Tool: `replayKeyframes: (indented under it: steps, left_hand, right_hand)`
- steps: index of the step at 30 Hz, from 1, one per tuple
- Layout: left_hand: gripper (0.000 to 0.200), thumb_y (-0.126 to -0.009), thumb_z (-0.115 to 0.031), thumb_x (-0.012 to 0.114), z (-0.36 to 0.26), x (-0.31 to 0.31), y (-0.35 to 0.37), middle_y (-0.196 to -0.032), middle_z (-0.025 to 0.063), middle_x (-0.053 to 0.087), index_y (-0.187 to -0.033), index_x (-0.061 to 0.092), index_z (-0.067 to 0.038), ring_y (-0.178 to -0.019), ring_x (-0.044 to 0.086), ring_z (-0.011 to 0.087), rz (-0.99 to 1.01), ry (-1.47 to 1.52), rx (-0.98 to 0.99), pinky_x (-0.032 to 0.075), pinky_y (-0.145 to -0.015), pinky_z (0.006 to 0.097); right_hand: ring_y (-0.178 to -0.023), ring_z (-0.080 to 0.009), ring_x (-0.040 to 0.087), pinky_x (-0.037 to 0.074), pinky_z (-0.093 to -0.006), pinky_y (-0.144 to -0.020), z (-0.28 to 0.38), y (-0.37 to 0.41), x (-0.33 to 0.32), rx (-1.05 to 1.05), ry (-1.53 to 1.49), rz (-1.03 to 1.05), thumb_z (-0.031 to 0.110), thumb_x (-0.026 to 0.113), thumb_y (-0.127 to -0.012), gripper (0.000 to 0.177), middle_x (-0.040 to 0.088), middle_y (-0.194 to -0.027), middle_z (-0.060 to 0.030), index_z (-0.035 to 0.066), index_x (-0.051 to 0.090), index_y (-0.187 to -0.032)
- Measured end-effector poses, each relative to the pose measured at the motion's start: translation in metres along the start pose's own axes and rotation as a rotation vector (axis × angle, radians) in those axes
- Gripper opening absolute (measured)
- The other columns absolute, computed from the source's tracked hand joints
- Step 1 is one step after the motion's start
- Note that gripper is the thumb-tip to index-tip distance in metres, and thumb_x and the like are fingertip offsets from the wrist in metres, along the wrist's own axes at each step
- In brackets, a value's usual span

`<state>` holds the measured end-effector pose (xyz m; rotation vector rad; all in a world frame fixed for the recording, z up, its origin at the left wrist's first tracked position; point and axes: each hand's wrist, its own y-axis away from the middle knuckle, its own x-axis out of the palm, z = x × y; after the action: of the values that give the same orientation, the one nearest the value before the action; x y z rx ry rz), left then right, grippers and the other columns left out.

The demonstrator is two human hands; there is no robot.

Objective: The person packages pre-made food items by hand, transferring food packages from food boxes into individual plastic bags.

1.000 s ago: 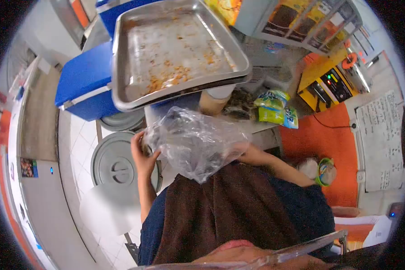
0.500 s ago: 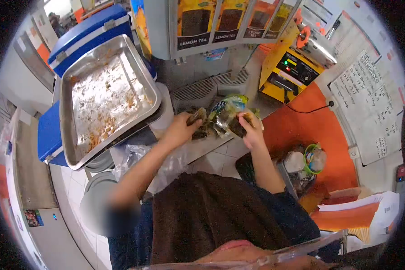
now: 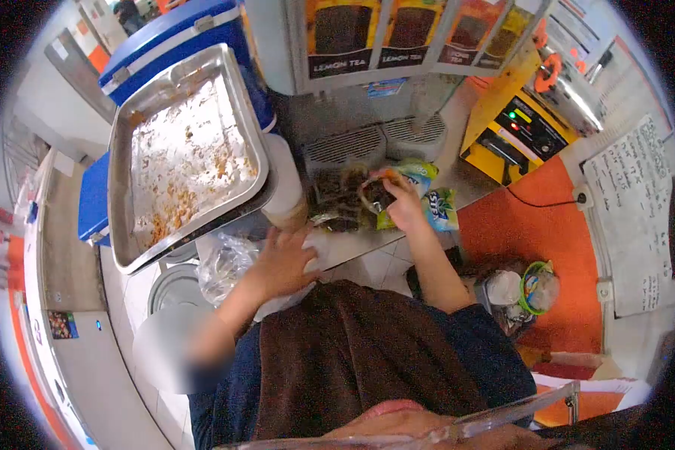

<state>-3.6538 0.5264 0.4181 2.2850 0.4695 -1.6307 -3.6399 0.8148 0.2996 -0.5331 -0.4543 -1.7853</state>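
My right hand (image 3: pixel 403 208) pinches the top of a small clear plastic bag (image 3: pixel 376 196) with dark contents, above the counter. Just left of it lie more clear bags of dark contents (image 3: pixel 336 202). A green and blue packet (image 3: pixel 417 174) is behind the right hand, and a second such packet (image 3: pixel 442 210) sits to its right. My left hand (image 3: pixel 283 262) is empty, fingers spread, over the counter's front edge. Crumpled clear plastic (image 3: pixel 229 266) lies beside and partly beneath it.
A crumb-covered metal tray (image 3: pixel 191 150) rests at left by a blue cooler (image 3: pixel 165 56). Near it stands a white container (image 3: pixel 283 184). A drink dispenser (image 3: pixel 375 90) is ahead; a yellow machine (image 3: pixel 514 135) with a cable stands right. Below is a green-rimmed basket (image 3: pixel 536 289).
My left hand has left the dark bags, moved down and left, and spread its fingers. My right hand has moved left relative to the packets, holding a small bag. The view has shifted slightly.
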Motion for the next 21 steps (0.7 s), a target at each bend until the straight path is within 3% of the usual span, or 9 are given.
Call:
replayKeyframes:
  steps: [1,5,6,9,11,13,15,19,21]
  left_hand:
    - [0.037,-0.075,-0.028,0.057,-0.006,-0.003,0.020,-0.118,0.0206,0.042,-0.105,0.053,-0.007,-0.105,0.044,0.0323,-0.043,-0.300,-0.044,0.033,-0.092,0.0394]
    - [0.030,-0.075,-0.027,0.056,-0.007,-0.012,0.072,-0.106,0.0199,0.049,-0.097,0.056,-0.006,-0.101,0.047,0.0310,-0.091,-0.368,-0.349,0.039,-0.086,0.0387]
    - [0.029,-0.074,-0.026,0.057,-0.005,-0.016,0.082,-0.102,0.0179,0.052,-0.094,0.055,-0.006,-0.094,0.051,0.0295,-0.056,-0.190,-0.473,0.043,-0.079,0.0379]
    - [0.020,-0.072,-0.015,0.059,-0.008,-0.022,0.110,-0.088,0.0130,0.057,-0.087,0.052,-0.004,-0.067,0.057,0.0244,-0.156,0.056,-0.588,0.047,-0.056,0.0336]
    - [0.013,-0.070,-0.004,0.058,-0.017,-0.036,0.118,-0.079,0.0094,0.057,-0.081,0.051,-0.002,-0.059,0.052,0.0204,-0.510,0.522,-0.670,0.042,-0.053,0.0318]
    - [0.021,-0.069,0.004,0.057,-0.011,-0.031,0.131,-0.084,0.0084,0.056,-0.085,0.046,-0.002,-0.054,0.048,0.0133,-0.628,0.487,-0.623,0.039,-0.048,0.0235]
    - [0.030,-0.069,0.009,0.055,-0.012,-0.036,0.139,-0.093,0.0083,0.055,-0.092,0.040,-0.004,-0.053,0.045,0.0070,-0.804,0.726,-0.608,0.038,-0.046,0.0184]
    - [0.031,-0.069,0.012,0.051,-0.008,-0.038,0.149,-0.098,0.0085,0.054,-0.092,0.038,-0.003,-0.052,0.044,0.0043,-0.857,0.710,-0.518,0.038,-0.045,0.0168]
    - [0.027,-0.072,0.013,0.050,-0.009,-0.038,0.150,-0.097,0.0090,0.054,-0.091,0.039,-0.003,-0.054,0.045,0.0047,-0.882,0.743,-0.500,0.039,-0.045,0.0171]
  right_hand:
    - [-0.099,-0.0209,0.052,0.045,-0.0383,-0.077,0.002,-0.002,0.001,0.018,-0.003,0.011,0.014,0.055,-0.082,0.027,0.052,-0.106,-0.0064,0.005,0.048,-0.106]
    - [-0.100,-0.0220,0.050,0.047,-0.0390,-0.071,-0.007,-0.022,-0.005,-0.039,0.103,-0.290,0.015,0.056,-0.080,0.034,0.049,-0.109,-0.0086,0.006,0.044,-0.110]
    - [-0.103,-0.0220,0.048,0.048,-0.0378,-0.069,-0.013,-0.026,-0.007,-0.083,0.240,-0.466,0.014,0.057,-0.079,0.036,0.048,-0.110,-0.0090,0.006,0.043,-0.111]
    - [-0.110,-0.0201,0.042,0.047,-0.0322,-0.071,0.018,-0.007,0.042,0.050,0.376,-0.397,0.013,0.057,-0.077,0.042,0.044,-0.116,-0.0078,0.003,0.040,-0.114]
    - [-0.111,-0.0203,0.038,0.043,-0.0318,-0.076,0.008,-0.013,0.034,0.038,0.314,-0.364,0.012,0.057,-0.074,0.045,0.039,-0.121,-0.0095,0.001,0.039,-0.114]
    - [-0.104,-0.0205,0.044,0.039,-0.0335,-0.087,-0.006,-0.023,0.039,-0.583,1.276,-0.567,0.008,0.057,-0.072,0.046,0.045,-0.113,-0.0092,0.001,0.039,-0.114]
    - [-0.098,-0.0214,0.049,0.041,-0.0322,-0.083,0.015,0.008,0.087,-0.663,0.918,-0.247,0.003,0.053,-0.073,0.035,0.051,-0.105,-0.0115,0.000,0.047,-0.107]
    - [-0.080,-0.0251,0.058,0.044,-0.0330,-0.076,0.048,0.075,0.219,-0.073,0.483,1.206,-0.003,0.045,-0.071,0.024,0.059,-0.083,-0.0138,-0.002,0.057,-0.091]
    - [-0.089,-0.0246,0.056,0.044,-0.0343,-0.077,0.000,0.088,0.252,-0.048,0.679,1.353,-0.006,0.046,-0.068,0.024,0.058,-0.093,-0.0175,-0.002,0.057,-0.089]
